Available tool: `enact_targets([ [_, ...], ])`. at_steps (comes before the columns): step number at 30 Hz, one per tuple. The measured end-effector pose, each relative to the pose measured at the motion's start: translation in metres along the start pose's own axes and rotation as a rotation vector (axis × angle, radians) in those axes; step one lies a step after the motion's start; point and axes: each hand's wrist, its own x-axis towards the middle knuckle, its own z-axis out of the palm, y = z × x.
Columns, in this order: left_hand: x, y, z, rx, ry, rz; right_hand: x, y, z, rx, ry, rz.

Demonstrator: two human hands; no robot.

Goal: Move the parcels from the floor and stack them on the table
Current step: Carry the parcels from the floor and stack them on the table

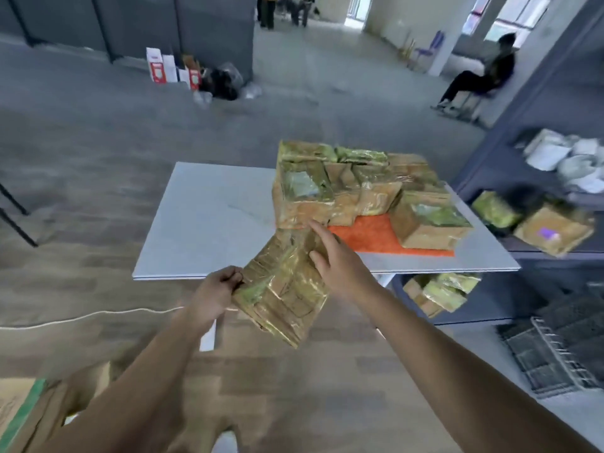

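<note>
Brown taped cardboard parcel [282, 289] seems stiff but slick, so grip its edges: your left hand [217, 289] pinches a corner, your right hand [340, 269] braces the side with straight fingers [322, 232].

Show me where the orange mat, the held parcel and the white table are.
orange mat [369, 237]: head view, its bare front part.
held parcel [284, 289]: head view, middle of its taped face.
white table [209, 223]: head view, bare left part of top.

Place: I stand in a bare storage hall, a parcel depot of sorts.
Counter: my white counter [209, 223] bears heaped taped brown parcels [327, 184].
Shelf: a blue shelf [529, 106] at my right holds shelved parcels [552, 230] and white bags [572, 161].
Floor: wide grey floor [98, 125], cartons [170, 68] against dark partitions [130, 24].
</note>
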Motion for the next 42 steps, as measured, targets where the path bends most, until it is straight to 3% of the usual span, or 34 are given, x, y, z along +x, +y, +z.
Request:
enact_targets([
  [4,0.054,0.040,0.037,0.073,-0.149,-0.019,0.039,0.028,-0.042,-0.053,-0.031,0.094],
  [15,0.133,0.086,0.171,0.167,-0.286,-0.090,0.101,0.141,-0.121,-0.109,0.043,0.306],
  [20,0.155,0.104,0.234,0.336,-0.365,-0.053,0.143,0.205,-0.152,-0.220,-0.049,0.270],
  [24,0.172,0.111,0.280,0.363,-0.264,-0.136,0.180,0.246,-0.175,-0.252,-0.114,0.154],
  [27,0.181,0.117,0.312,0.256,-0.229,-0.206,0.209,0.267,-0.181,-0.346,-0.221,0.080],
  [29,0.185,0.121,0.330,0.292,-0.243,-0.153,0.226,0.275,-0.179,-0.381,-0.266,0.037],
  [32,0.193,0.119,0.353,0.426,-0.174,-0.055,0.239,0.286,-0.175,-0.287,-0.230,-0.029],
  [36,0.208,0.119,0.368,0.388,-0.115,-0.092,0.250,0.304,-0.183,-0.279,-0.112,-0.104],
  [42,0.232,0.112,0.380,0.249,-0.091,-0.179,0.245,0.352,-0.194,-0.251,-0.109,0.142],
])
